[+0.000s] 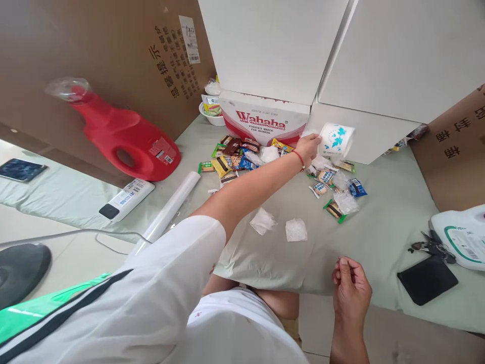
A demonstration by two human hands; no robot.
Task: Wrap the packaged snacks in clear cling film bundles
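My left hand (307, 148), a red cord on its wrist, stretches across to the far right. It grips a white paper cup (336, 140) with blue leaf prints, tilted on its side above the cloth. Beneath the cup lie small wrapped snacks (326, 175) and crumpled clear plastic (345, 202). A larger heap of wrapped snacks (229, 156) is left of my forearm. Two folded pieces of clear plastic, one a flat square (296, 230), rest nearer to me. My right hand (352, 285) hovers by the table's front edge, fingers curled closed, with nothing visible in them.
A Wahaha box (265, 119) stands at the back beside a white bowl (213, 119) of packets. On the left are a red jug (129, 139) and a plastic film roll (172, 202). Keys (432, 247), a black wallet-like item (428, 279) and a white bottle (464, 235) lie right.
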